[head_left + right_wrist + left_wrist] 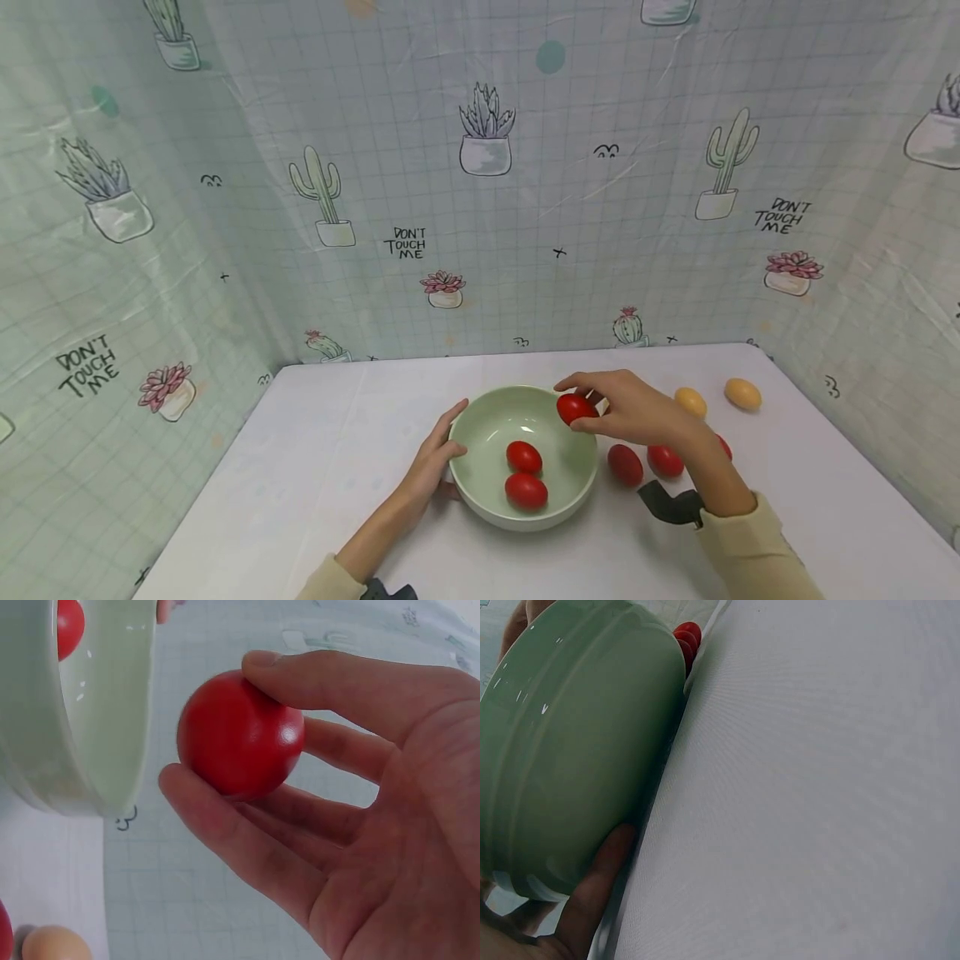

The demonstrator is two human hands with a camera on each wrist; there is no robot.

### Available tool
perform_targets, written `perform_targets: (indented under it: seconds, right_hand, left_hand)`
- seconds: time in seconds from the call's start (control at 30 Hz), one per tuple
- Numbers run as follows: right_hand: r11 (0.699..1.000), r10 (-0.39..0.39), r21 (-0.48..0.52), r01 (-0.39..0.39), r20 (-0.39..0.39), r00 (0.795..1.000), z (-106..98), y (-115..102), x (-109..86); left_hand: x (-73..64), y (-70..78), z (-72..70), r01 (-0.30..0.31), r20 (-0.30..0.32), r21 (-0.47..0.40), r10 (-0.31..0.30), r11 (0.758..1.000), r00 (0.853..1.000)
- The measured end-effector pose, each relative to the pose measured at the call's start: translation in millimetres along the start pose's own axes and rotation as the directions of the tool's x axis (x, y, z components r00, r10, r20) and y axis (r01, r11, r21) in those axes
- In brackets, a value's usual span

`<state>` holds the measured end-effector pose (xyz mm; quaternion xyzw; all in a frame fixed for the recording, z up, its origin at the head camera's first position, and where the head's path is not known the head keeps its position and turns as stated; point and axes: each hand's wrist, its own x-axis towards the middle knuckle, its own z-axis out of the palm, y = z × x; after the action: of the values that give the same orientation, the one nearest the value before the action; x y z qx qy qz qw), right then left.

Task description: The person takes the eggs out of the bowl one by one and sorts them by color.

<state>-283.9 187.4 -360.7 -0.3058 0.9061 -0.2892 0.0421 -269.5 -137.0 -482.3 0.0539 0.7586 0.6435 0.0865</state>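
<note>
A pale green bowl point(483, 433) sits on the white table with two red eggs point(527, 492) inside. My left hand point(429, 467) holds its left side, thumb at the rim and the other fingers against the outer wall. In the left wrist view a finger presses low on the bowl point(577, 757), close to the tabletop. Above the bowl's right rim, my right hand point(626, 408) pinches another smooth red egg point(574, 407) between thumb and fingertips. The right wrist view shows this egg point(238, 735) apart from the bowl point(112, 742).
Several red eggs point(625, 466) lie on the table right of the bowl, partly behind my right forearm. Yellow eggs point(742, 393) are farther back on the right. A cactus-print cloth point(420, 150) hangs behind and along both sides of the white table point(315, 433).
</note>
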Motion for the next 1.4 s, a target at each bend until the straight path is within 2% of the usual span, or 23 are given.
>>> perform_targets:
  seconds: [0.2,0.4,0.67,1.4]
  right_hand:
    - [0.999,-0.043,0.006,0.043,-0.055,0.998,-5,3,-5.7]
    - [0.999,-0.054,-0.011,0.053,-0.084,0.995,-8,7,-10.0]
    - [0.999,0.035,-0.008,-0.036,-0.088,0.996,-15,15,-20.0]
    - [0.984,0.149,-0.07,-0.161,-0.158,0.976,-43,42,-59.5]
  left_hand:
    - [0.0,0.5,1.0,0.004,-0.004,0.001,-0.004,1.0,1.0]
    - [0.3,0.2,1.0,0.004,-0.005,0.001,-0.004,1.0,1.0]
    - [0.7,-0.5,0.5,-0.003,-0.001,-0.003,0.003,1.0,1.0]
    - [-0.6,0.4,0.5,0.008,-0.008,0.002,-0.008,1.0,1.0]
